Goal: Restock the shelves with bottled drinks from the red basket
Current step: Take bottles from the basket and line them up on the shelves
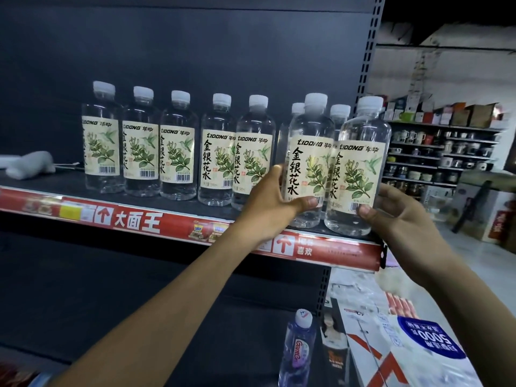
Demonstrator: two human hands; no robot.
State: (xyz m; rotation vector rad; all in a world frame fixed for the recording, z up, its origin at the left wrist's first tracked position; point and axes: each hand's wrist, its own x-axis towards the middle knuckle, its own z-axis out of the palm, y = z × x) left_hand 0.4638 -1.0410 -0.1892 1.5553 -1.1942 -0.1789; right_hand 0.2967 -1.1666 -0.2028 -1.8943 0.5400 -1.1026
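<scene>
Head view: left hand (pixel 268 208) grips inner bottle (pixel 307 163), right hand (pixel 399 216) end bottle (pixel 360 174).

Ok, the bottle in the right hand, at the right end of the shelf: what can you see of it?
The right-hand bottle is clear plastic, full of clear liquid, with a white cap and a cream label showing green leaves, a hummingbird, black characters and a barcode. It stands upright at the front right corner of the shelf. The right hand holds its lower part, thumb on the label.
</scene>
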